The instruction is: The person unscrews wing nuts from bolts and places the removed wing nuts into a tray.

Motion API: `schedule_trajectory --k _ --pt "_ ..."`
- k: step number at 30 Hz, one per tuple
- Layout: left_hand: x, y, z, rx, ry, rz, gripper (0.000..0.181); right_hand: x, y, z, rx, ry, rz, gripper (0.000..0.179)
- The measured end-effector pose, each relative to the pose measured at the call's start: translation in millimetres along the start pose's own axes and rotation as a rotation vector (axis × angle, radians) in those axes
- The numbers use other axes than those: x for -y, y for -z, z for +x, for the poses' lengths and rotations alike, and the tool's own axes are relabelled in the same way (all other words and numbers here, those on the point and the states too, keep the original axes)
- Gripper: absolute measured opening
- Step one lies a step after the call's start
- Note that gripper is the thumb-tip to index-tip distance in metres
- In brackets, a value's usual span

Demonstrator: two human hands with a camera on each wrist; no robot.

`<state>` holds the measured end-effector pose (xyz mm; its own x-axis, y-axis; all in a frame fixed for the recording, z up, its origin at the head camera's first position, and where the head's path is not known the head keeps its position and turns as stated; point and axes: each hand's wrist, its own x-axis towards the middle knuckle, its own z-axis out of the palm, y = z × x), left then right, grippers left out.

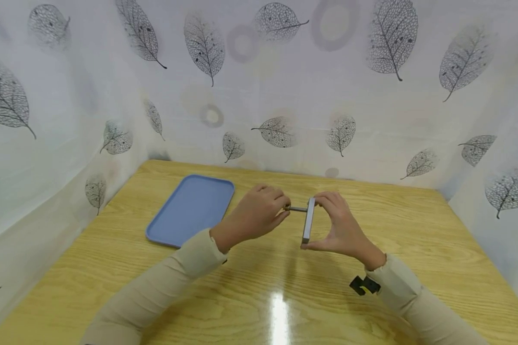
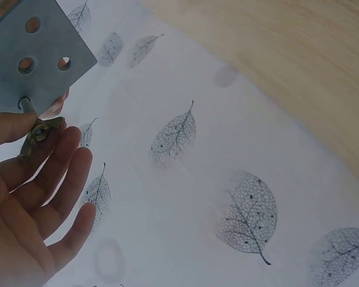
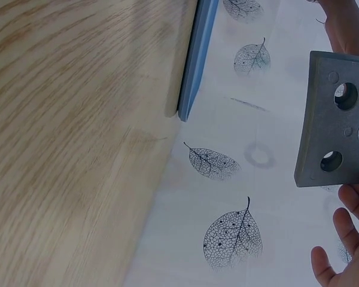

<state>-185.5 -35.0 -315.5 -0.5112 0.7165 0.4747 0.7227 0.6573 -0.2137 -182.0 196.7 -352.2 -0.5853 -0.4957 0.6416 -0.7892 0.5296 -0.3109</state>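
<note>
My right hand [image 1: 344, 227] grips a square grey metal plate [image 1: 309, 221] by opposite edges, thumb below and fingers above, holding it over the table. Several round holes show across its face in the left wrist view. A thin bolt [image 1: 299, 209] stands out from the plate's left face, reaching into one of those holes. At the bolt's outer end my left hand [image 1: 262, 212] pinches a brass-coloured wing nut [image 2: 40, 131] between thumb and forefinger. The other left fingers are spread loosely in the left wrist view. In the right wrist view, the plate [image 3: 335, 131] hides most of the left hand.
A blue tray [image 1: 190, 208] lies on the wooden table [image 1: 371, 316] to the left, behind my left forearm. Leaf-printed white cloth [image 1: 285, 86] hangs along the back and both sides. A small black device [image 1: 364, 285] sits at my right cuff.
</note>
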Motion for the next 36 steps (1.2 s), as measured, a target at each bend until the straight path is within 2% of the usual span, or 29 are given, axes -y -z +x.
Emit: schedule_trajectory --k 6,9,17,25,30,36 --pt "-3.0 -0.7 1.9 0.131 0.025 -0.035 0.019 0.2 -0.9 0.4 0.003 -0.005 0.004 0.086" --pt "-4.1 -2.0 3.2 0.156 0.025 -0.027 0.023 0.1 -0.8 -0.1 0.005 -0.012 0.007 0.086" --pt "-4.6 -2.2 4.3 0.102 0.011 0.009 0.018 -1.3 -0.7 -0.6 -0.003 -0.008 0.008 0.087" --pt "-4.0 2.0 3.0 0.129 -0.007 0.029 0.041 -2.4 -0.2 -1.0 -0.006 -0.001 0.001 0.088" --pt "-2.9 0.4 1.5 0.132 0.006 -0.025 0.035 -2.3 0.0 -0.9 -0.003 -0.002 0.001 0.087" --pt "-1.0 -1.8 1.2 0.080 0.017 -0.095 0.019 -3.3 -1.4 -0.7 -0.006 0.001 0.003 0.086"
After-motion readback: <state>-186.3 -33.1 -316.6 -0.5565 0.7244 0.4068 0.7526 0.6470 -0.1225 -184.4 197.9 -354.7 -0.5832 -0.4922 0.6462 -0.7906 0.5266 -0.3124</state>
